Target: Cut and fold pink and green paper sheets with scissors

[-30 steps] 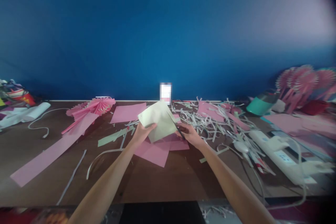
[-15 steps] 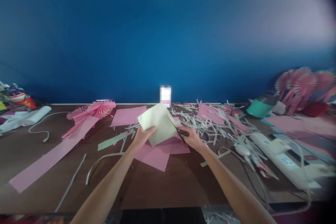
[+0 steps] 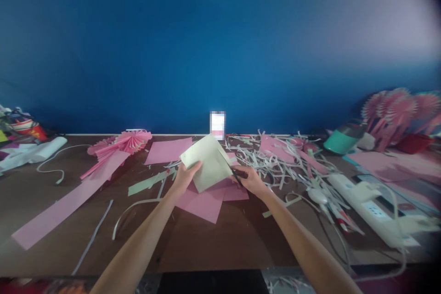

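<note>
Pale green paper sheet [image 3: 208,161] is held tilted above the brown wooden table [image 3: 213,243] and flat pink paper sheets [image 3: 203,202], probably to keep its right edge free for blades. The left hand [image 3: 182,179] pinches its lower left edge, thumb on top. The right hand [image 3: 251,180] is closed round dark scissors [image 3: 236,175], which meet that right edge.

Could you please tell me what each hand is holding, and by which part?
The left hand pinches the pale green sheet at its lower left edge. The right hand grips dark scissors by the handles, blades at the sheet's right edge.
</note>
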`<state>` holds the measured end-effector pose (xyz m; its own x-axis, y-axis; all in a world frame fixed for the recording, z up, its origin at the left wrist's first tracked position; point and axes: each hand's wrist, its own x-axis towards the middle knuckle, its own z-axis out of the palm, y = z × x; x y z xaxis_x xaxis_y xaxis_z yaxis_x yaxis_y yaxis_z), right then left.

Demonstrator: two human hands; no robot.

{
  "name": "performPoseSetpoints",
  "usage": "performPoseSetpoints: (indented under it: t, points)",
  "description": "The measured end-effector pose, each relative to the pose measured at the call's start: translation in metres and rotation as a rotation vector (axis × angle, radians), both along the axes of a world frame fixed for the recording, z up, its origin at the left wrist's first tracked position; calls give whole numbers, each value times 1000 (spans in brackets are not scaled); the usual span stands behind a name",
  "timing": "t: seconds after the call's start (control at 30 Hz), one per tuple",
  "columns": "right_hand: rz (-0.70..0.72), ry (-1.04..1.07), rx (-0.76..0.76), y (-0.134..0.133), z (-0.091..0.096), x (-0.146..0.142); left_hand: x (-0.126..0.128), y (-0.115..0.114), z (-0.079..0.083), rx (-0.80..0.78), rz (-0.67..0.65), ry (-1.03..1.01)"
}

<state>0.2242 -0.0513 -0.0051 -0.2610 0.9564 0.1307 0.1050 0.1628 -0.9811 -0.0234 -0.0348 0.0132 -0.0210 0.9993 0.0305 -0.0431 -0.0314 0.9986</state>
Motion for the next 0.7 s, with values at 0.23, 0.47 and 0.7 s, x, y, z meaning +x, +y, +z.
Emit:
performPoseSetpoints:
  t: [0.23, 0.47, 0.7]
  points:
    - [38, 21, -20, -2, 6, -2, 1, 3, -4, 58, -37, 9]
    - [105, 69, -30, 1, 1, 0, 0, 4, -4, 63, -40, 35]
    - [82, 20, 64, 3, 0, 1, 0, 3, -4, 68, -137, 80]
